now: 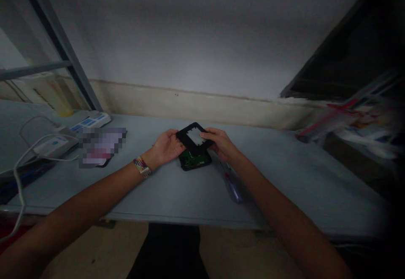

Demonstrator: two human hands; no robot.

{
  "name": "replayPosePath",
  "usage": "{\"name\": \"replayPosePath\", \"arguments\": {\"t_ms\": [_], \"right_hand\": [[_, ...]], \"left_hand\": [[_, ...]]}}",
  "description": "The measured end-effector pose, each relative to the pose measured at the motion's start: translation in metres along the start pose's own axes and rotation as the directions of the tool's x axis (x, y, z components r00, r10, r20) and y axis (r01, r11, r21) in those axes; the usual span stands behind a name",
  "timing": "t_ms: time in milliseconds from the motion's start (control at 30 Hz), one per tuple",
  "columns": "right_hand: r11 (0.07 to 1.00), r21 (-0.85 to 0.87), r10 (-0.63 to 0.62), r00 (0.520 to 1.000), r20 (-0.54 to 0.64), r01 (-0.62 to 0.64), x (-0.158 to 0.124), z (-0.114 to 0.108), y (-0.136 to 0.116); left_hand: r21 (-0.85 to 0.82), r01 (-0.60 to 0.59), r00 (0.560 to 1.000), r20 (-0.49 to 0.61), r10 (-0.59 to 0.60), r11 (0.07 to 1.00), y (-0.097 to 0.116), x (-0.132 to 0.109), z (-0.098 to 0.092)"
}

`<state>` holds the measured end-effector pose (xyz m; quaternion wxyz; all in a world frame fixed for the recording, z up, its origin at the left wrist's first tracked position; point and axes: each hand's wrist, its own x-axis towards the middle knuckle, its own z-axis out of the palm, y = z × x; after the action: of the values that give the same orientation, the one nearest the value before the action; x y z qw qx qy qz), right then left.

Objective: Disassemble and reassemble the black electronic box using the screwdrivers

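A black rectangular frame with a wide opening (187,136) is pinched between the thumb and fingers of my right hand (220,143). It is held tilted above a black casing with a green circuit board (195,159), covering the casing's far part. My left hand (168,147) lies palm up at the left side of both pieces, its fingers stretched toward the frame's left corner. Whether those fingertips touch the frame or the casing I cannot tell. Under my right forearm a screwdriver with a bluish clear handle (234,189) rests on the table.
A blurred-out flat device, perhaps a phone (103,147), lies on the left of the table (152,197). Behind it are a white power strip (90,122), white cables (19,182) and a translucent yellowish container (52,93). Blurred red and white items (357,119) stand at right.
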<state>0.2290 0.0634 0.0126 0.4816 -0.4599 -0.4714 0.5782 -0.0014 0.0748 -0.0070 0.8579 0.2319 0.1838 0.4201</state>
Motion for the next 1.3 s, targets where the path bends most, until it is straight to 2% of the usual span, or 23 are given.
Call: {"name": "replayPosePath", "arguments": {"t_ms": [133,333,467,533,700,833,967,1133,1300], "right_hand": [[0.996,0.092,0.015,1.000,0.008,-0.016,0.000,0.002,0.000],[0.987,0.160,0.007,0.998,-0.062,0.003,0.012,-0.003,-0.002],[0.991,0.129,0.037,0.995,-0.095,-0.025,0.027,-0.005,-0.010],[0.994,0.103,0.053,0.993,-0.101,-0.042,0.037,-0.003,-0.013],[0.997,0.027,0.070,0.992,-0.102,-0.067,0.065,0.011,-0.012],[0.995,-0.052,0.084,0.994,-0.064,-0.088,0.082,0.018,-0.007],[0.985,-0.136,0.106,0.994,-0.010,-0.106,0.089,0.019,-0.004],[0.956,-0.276,0.103,0.995,-0.015,-0.103,0.094,0.021,0.002],[0.878,-0.477,-0.016,0.994,-0.111,-0.039,0.099,0.018,0.004]], "left_hand": [[-0.108,0.014,0.993,-0.113,-0.026,0.994,0.001,-0.008,0.015],[-0.099,-0.048,0.972,-0.235,0.023,0.994,0.014,-0.013,0.028],[-0.018,-0.113,0.937,-0.334,0.101,0.993,0.036,-0.020,0.026],[0.055,-0.157,0.901,-0.400,0.166,0.986,0.048,-0.029,0.023],[0.319,-0.202,0.877,-0.362,0.316,0.926,0.059,-0.059,0.003],[0.583,-0.202,0.865,-0.270,0.423,0.787,0.048,-0.075,-0.025],[0.780,-0.223,0.837,-0.154,0.525,0.584,0.040,-0.079,-0.045],[0.947,-0.171,0.832,-0.009,0.555,0.271,0.038,-0.080,-0.052],[0.972,-0.193,0.824,0.086,0.559,0.134,0.030,-0.080,-0.054]]}}
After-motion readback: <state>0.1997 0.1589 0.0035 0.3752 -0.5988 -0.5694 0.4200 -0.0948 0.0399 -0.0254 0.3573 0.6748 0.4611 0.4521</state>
